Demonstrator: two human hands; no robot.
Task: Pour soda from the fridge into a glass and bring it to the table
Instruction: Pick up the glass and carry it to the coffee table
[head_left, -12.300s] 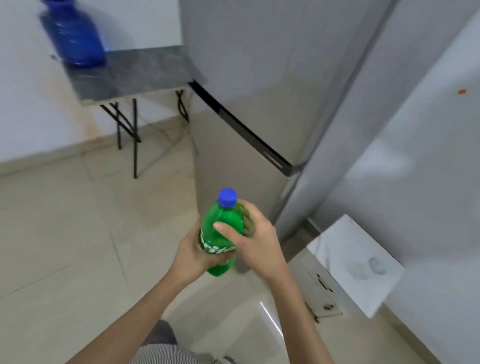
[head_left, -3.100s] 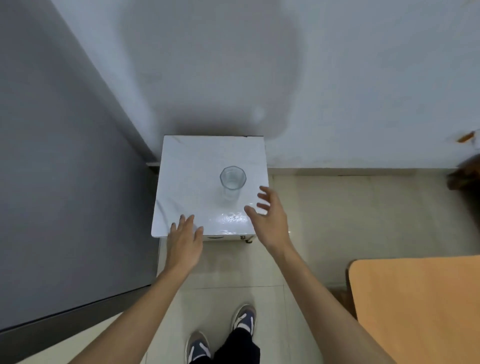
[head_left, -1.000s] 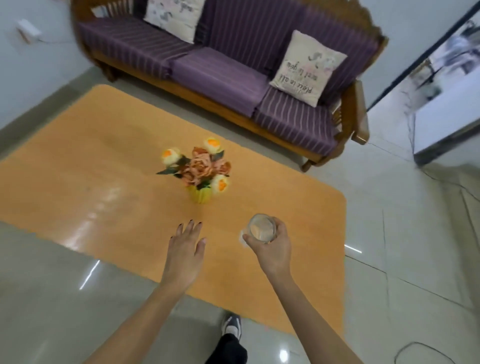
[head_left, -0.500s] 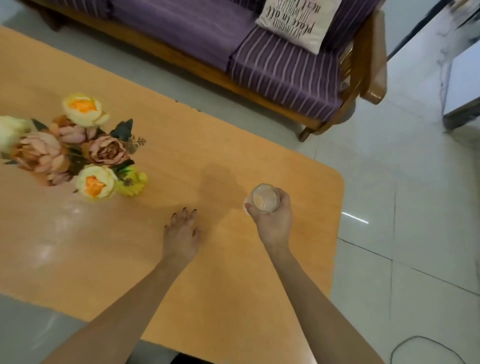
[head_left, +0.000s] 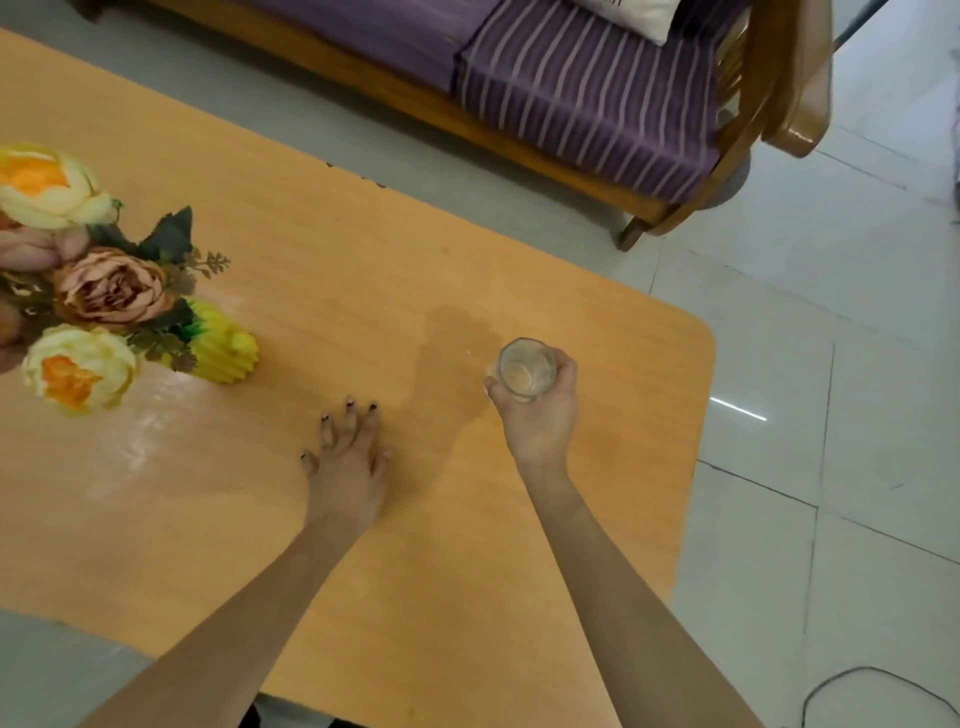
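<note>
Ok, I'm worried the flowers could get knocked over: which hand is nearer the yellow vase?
Left. The left hand is to the right of the yellow vase, apart from it; the right hand, holding the glass, is farther right.

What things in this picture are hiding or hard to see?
All in the head view:
- Bottom of the glass: hidden by the right hand, so whether it stands on the table is unclear.
- How full the glass is: unclear from straight above.
- The flowers: cut off by the left edge; they cover the top of the yellow vase.
- The cushion: cut off by the top edge.
</note>
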